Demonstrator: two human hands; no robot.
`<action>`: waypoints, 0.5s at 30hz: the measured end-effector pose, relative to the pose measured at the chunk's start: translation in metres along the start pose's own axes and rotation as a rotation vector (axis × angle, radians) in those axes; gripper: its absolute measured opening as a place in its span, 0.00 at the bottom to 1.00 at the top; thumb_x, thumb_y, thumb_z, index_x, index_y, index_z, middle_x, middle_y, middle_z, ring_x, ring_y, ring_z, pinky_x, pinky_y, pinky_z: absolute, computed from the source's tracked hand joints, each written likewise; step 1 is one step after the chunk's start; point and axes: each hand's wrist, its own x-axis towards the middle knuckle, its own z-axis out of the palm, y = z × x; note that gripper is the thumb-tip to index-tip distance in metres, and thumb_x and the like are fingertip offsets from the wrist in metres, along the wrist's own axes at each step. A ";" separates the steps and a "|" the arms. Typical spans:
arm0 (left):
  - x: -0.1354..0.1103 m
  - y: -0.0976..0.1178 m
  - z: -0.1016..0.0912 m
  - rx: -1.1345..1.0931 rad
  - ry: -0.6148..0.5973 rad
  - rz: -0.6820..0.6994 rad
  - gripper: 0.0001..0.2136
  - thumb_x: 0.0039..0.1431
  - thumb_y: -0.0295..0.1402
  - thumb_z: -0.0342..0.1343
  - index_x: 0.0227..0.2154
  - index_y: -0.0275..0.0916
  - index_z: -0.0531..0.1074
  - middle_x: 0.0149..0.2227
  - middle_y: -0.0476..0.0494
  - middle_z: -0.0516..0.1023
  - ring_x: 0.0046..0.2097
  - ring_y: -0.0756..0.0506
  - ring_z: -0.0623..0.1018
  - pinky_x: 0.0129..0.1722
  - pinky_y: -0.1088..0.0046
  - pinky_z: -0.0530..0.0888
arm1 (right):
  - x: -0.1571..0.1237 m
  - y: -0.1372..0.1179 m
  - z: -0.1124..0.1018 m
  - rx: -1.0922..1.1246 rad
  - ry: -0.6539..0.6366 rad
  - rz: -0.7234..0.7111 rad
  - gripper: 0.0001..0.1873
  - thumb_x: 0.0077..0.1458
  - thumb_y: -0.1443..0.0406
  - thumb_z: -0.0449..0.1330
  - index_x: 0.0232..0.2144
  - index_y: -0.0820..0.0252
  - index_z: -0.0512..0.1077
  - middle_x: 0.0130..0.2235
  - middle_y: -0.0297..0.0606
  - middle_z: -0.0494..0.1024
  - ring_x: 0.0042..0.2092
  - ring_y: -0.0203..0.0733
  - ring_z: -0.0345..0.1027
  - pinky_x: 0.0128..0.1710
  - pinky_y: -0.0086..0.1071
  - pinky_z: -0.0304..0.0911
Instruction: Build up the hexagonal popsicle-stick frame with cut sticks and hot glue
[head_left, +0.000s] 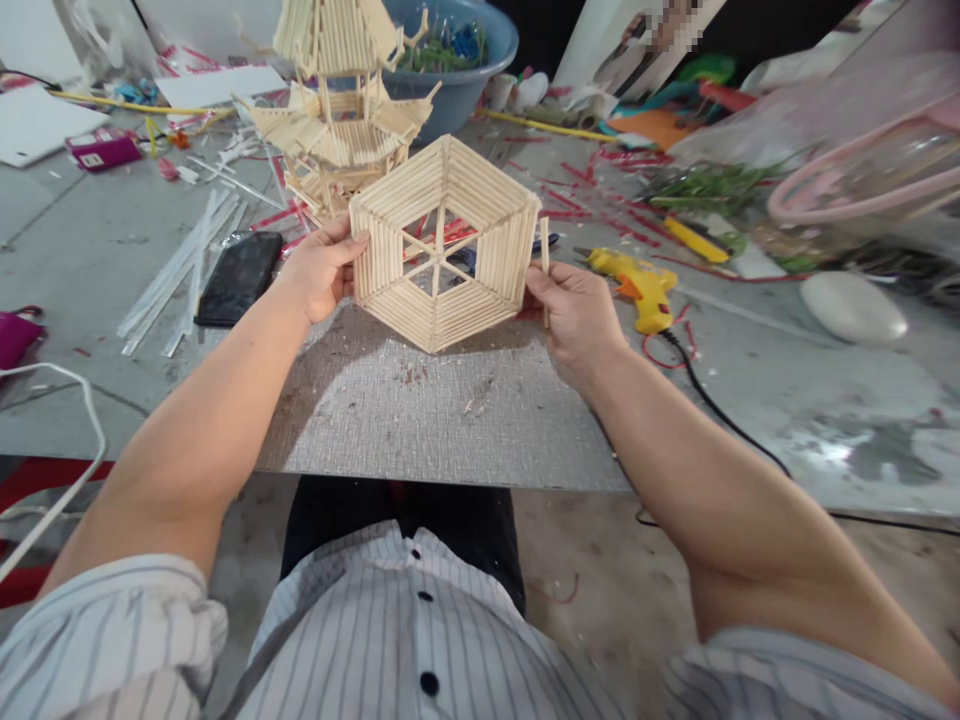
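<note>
Raised above the table is a hexagonal wooden stick frame (495,245), built of pale sticks in rows, with spokes crossing its open middle. My left hand (322,268) is closed on its left edge, thumb in front. My right hand (577,305) pinches the right corner side, and a short loose wooden stick (545,240) stands upright in the same fingers. Behind the frame rises a tiered pagoda model (341,140) of similar sticks, its lower part partly hidden. To the right of my right hand lies a yellow glue gun (637,285) with a black cord.
Left of my left hand are a black phone (240,278) and clear glue sticks (176,270). A blue basin (457,85) stands at the back. Red scraps litter the table (420,420). A yellow utility knife (696,240) and a white oval object (853,306) lie right.
</note>
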 end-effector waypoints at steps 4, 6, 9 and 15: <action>-0.002 0.001 0.001 -0.001 -0.017 -0.010 0.11 0.59 0.26 0.52 0.44 0.38 0.72 0.34 0.46 0.81 0.31 0.49 0.80 0.29 0.75 0.75 | 0.000 0.000 0.000 0.004 -0.004 0.005 0.17 0.43 0.48 0.65 0.27 0.54 0.75 0.28 0.35 0.77 0.35 0.46 0.75 0.24 0.35 0.68; -0.002 0.001 0.001 0.013 -0.026 -0.007 0.13 0.59 0.27 0.52 0.46 0.40 0.72 0.35 0.46 0.81 0.37 0.46 0.81 0.34 0.73 0.76 | 0.000 0.001 0.000 -0.002 -0.003 0.014 0.17 0.44 0.48 0.65 0.27 0.55 0.75 0.28 0.35 0.78 0.34 0.45 0.75 0.23 0.34 0.66; -0.003 0.002 0.001 0.024 -0.033 -0.009 0.16 0.58 0.27 0.52 0.49 0.42 0.70 0.36 0.47 0.80 0.41 0.44 0.81 0.38 0.70 0.77 | 0.000 0.003 -0.002 -0.017 -0.001 0.022 0.17 0.46 0.49 0.64 0.28 0.55 0.75 0.29 0.36 0.78 0.32 0.43 0.74 0.23 0.33 0.65; -0.001 -0.001 -0.003 0.007 -0.058 -0.010 0.19 0.55 0.24 0.53 0.50 0.44 0.68 0.35 0.51 0.80 0.37 0.47 0.81 0.38 0.71 0.76 | 0.000 0.000 -0.001 -0.006 0.000 0.028 0.17 0.44 0.48 0.65 0.28 0.54 0.75 0.27 0.33 0.77 0.26 0.38 0.70 0.21 0.32 0.64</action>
